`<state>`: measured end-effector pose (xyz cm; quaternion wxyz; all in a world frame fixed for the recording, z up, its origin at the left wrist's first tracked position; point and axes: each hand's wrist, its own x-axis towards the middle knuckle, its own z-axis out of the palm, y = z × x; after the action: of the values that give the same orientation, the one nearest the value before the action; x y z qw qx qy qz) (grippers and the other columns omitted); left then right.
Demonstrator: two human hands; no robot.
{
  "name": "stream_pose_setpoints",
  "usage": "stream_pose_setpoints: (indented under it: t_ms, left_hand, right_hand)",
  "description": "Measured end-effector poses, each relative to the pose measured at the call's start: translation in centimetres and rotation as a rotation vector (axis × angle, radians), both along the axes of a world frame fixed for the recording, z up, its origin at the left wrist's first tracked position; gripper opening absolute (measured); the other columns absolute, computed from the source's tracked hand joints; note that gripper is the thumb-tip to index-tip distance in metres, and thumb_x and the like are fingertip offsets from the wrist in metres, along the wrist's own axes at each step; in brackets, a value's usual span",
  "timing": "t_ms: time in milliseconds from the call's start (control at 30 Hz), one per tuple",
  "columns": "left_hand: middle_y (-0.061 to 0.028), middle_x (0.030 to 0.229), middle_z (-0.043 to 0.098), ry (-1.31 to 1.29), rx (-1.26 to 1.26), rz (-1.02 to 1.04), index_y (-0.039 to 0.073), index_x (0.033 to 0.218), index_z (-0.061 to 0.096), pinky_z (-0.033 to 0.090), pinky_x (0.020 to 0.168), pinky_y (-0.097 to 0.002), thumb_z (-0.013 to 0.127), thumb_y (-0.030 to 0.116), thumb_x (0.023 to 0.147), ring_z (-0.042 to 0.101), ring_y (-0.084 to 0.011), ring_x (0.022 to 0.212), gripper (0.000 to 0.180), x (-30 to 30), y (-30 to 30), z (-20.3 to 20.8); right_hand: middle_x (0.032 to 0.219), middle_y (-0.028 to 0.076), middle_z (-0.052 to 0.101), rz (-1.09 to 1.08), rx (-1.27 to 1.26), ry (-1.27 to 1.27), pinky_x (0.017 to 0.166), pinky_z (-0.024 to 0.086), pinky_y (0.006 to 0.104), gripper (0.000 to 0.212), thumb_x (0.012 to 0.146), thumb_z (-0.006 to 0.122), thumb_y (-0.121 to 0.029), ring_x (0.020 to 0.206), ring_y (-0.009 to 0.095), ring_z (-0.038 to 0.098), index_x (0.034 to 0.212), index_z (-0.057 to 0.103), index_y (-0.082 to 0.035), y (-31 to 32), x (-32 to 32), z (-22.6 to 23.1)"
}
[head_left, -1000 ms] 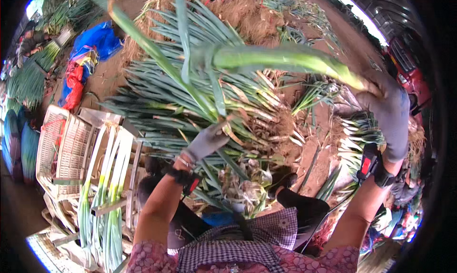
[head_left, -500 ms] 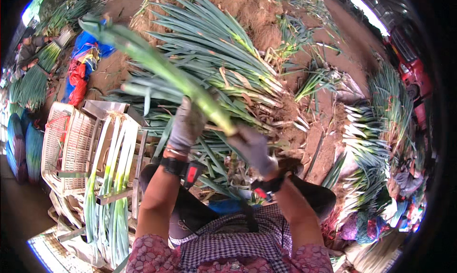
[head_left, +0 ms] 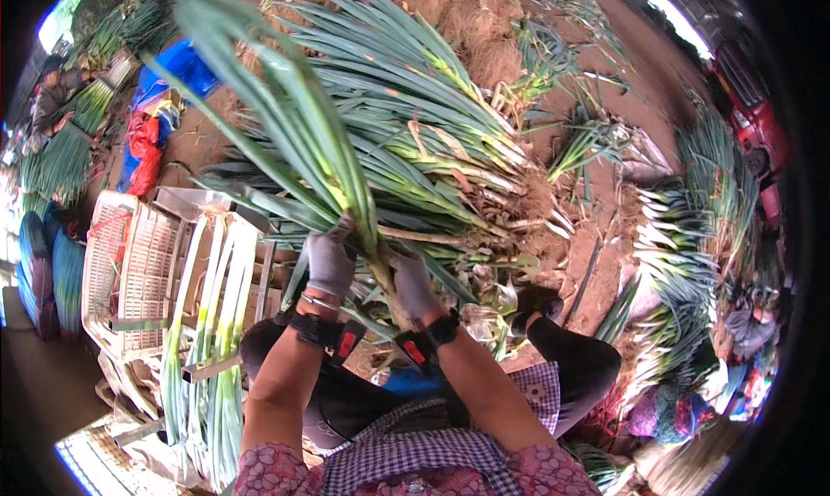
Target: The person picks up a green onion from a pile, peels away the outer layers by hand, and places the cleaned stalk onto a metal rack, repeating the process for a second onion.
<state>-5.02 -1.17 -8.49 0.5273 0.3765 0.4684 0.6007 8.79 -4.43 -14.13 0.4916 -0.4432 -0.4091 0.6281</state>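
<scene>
Soft daylight fills the scene, and the colours look bright. The sky glares white at the top corners. The picture bends round at its edges, with a black rim. Close leaves look slightly blurry.

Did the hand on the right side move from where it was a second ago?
Yes. The right hand came in from far right, out over the leek pile, to the middle, and now grips the leek stalk beside the left hand.
</scene>
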Motion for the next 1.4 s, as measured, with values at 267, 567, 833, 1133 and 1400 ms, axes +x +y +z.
stream_pose_setpoints:
  t_ms: [267,567,833,1133,1400]
  left_hand:
    - [-0.0032,0.082,0.066,-0.384,-0.198,-0.033,-0.004,0.094,0.067,0.046,0.062,-0.0268,0.064,0.013,0.088,0.059,-0.0112,0.068,0.018,1.2,-0.9,0.2]
    - [-0.0054,0.092,0.065,-0.271,0.017,-0.113,0.000,0.114,0.058,0.052,0.070,-0.0302,0.063,0.015,0.089,0.062,-0.0156,0.080,0.029,-0.5,-0.9,3.8]
    - [-0.0067,0.110,0.062,-0.623,0.033,-0.447,0.002,0.121,0.053,0.046,0.090,-0.0349,0.062,0.021,0.090,0.060,-0.0193,0.101,0.038,-3.5,1.2,6.1]
    - [-0.0075,0.107,0.060,-0.744,0.044,-0.271,0.001,0.120,0.051,0.046,0.086,-0.0340,0.066,0.027,0.087,0.058,-0.0183,0.096,0.044,-2.0,-0.8,5.6]
    - [-0.0035,0.088,0.062,-0.679,-0.018,-0.206,-0.002,0.104,0.060,0.046,0.071,-0.0283,0.064,0.024,0.090,0.056,-0.0128,0.079,0.030,-3.3,0.9,3.8]
  right_hand:
    - [0.084,0.019,0.065,0.127,0.114,-1.113,0.063,0.050,0.0452,0.032,0.090,0.051,-0.032,0.075,0.039,0.063,0.091,0.067,-0.004,-5.1,5.6,-7.1]
    - [0.084,0.014,0.068,0.453,-0.002,-1.724,0.068,0.051,0.0499,0.053,0.090,0.049,-0.047,0.074,0.038,0.065,0.124,0.051,-0.007,-11.7,12.3,-12.4]
    - [0.093,0.009,0.067,0.296,0.238,-0.324,0.077,0.048,0.0287,0.036,0.091,0.057,-0.027,0.082,0.015,0.062,0.118,0.058,-0.003,1.1,6.1,6.5]
    - [0.099,0.020,0.062,-0.167,0.741,-1.009,0.072,0.048,0.0331,0.035,0.081,0.067,-0.012,0.084,0.030,0.061,0.112,0.057,0.000,1.1,-0.6,10.5]
    - [0.104,0.006,0.061,0.234,0.024,-0.015,0.086,0.044,0.0267,0.042,0.079,0.066,-0.011,0.093,0.014,0.057,0.116,0.054,0.004,3.1,-2.8,13.4]
